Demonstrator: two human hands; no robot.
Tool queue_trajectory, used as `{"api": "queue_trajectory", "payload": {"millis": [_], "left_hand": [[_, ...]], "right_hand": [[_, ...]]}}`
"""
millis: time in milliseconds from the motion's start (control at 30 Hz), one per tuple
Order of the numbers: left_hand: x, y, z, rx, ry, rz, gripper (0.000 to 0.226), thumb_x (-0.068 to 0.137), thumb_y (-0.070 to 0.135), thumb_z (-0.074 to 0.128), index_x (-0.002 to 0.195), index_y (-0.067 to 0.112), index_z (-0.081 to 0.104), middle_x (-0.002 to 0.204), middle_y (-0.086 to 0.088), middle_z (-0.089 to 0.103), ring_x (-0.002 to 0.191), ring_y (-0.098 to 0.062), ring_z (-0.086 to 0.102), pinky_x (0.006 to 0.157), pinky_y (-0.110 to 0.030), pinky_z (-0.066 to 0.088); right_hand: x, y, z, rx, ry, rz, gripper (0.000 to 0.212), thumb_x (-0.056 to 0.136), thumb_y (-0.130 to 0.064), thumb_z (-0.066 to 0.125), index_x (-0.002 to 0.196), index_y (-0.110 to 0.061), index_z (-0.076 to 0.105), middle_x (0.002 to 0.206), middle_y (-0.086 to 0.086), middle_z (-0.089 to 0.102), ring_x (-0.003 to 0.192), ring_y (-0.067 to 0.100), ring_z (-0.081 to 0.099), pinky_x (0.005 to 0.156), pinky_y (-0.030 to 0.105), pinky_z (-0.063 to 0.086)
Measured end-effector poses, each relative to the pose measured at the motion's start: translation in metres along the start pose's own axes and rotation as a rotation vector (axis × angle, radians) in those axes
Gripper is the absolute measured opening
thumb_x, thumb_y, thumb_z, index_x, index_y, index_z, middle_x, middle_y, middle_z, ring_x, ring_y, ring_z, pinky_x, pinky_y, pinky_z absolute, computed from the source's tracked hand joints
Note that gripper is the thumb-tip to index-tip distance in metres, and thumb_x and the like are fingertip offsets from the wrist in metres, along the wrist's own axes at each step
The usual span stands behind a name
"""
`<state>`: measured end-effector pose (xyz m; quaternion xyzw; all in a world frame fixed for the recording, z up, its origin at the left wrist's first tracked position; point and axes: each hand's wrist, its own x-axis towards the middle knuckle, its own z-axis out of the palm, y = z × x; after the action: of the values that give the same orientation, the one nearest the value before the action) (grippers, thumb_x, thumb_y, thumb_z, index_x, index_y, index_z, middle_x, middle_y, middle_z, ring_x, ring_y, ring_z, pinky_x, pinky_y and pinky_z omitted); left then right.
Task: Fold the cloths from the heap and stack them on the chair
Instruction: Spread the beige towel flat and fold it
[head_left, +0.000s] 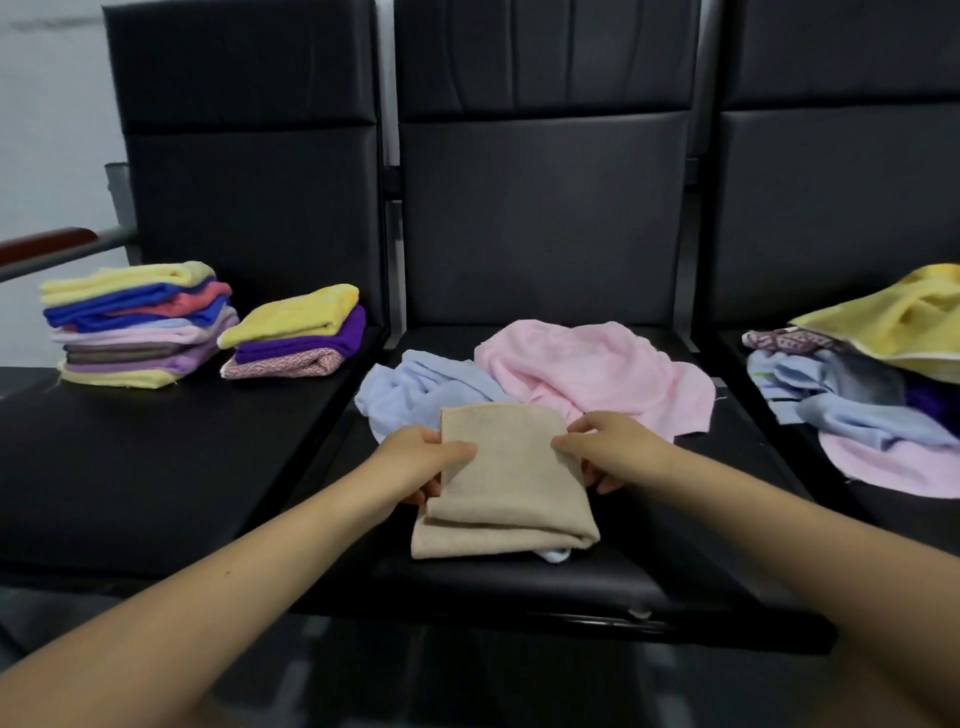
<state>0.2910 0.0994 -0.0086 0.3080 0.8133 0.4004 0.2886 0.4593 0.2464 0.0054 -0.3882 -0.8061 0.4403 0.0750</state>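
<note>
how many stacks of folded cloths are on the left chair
2: a taller stack toward the seat's left side and a shorter stack to its right, both near the backrest.

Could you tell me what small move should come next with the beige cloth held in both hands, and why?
Probably lift the beige cloth and carry it left onto the shorter stack. It already looks folded into layers, the left hand and right hand grip its two sides, and the folded cloths sit in stacks on the left chair.
</note>
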Motion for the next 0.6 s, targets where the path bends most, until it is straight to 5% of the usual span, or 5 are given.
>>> {"api": "queue_trajectory", "payload": {"millis": [133,333,500,600], "left_hand": [[-0.004,0.000,0.001,-0.009,-0.021,0.048,0.014,0.089,0.031,0.064,0.084,0.018,0.066,0.070,0.003,0.060,0.061,-0.009,0.053,0.052,-0.018,0.041],[-0.017,0.000,-0.004,-0.170,0.062,0.098,0.019,0.096,0.021,0.049,0.095,0.016,0.067,0.099,0.001,0.069,0.089,-0.013,0.062,0.074,-0.027,0.047],[-0.028,-0.004,-0.012,-0.371,0.070,-0.001,0.017,0.096,0.016,0.048,0.091,0.015,0.064,0.092,-0.005,0.066,0.081,-0.017,0.059,0.067,-0.027,0.044],[-0.026,-0.019,-0.014,-0.056,0.105,-0.019,0.013,0.093,0.020,0.054,0.093,0.009,0.060,0.087,-0.008,0.061,0.071,-0.017,0.055,0.060,-0.027,0.043]], "right_hand": [[0.000,0.000,-0.002,0.169,-0.032,-0.049,0.015,0.091,-0.029,0.064,0.086,-0.015,0.059,0.070,0.000,0.059,0.058,0.011,0.055,0.051,0.020,0.046],[0.000,-0.010,0.002,0.240,-0.028,-0.161,0.012,0.090,-0.028,0.066,0.089,-0.017,0.061,0.071,0.001,0.058,0.058,0.011,0.052,0.054,0.023,0.046],[0.004,-0.013,0.013,-0.157,0.014,-0.161,0.039,0.083,-0.052,0.066,0.105,-0.023,0.051,0.087,-0.003,0.064,0.063,0.013,0.060,0.051,0.024,0.047],[0.000,-0.012,0.023,-0.349,-0.012,-0.140,0.046,0.083,-0.060,0.061,0.100,-0.019,0.049,0.085,-0.006,0.060,0.062,0.010,0.055,0.051,0.021,0.042]]}}
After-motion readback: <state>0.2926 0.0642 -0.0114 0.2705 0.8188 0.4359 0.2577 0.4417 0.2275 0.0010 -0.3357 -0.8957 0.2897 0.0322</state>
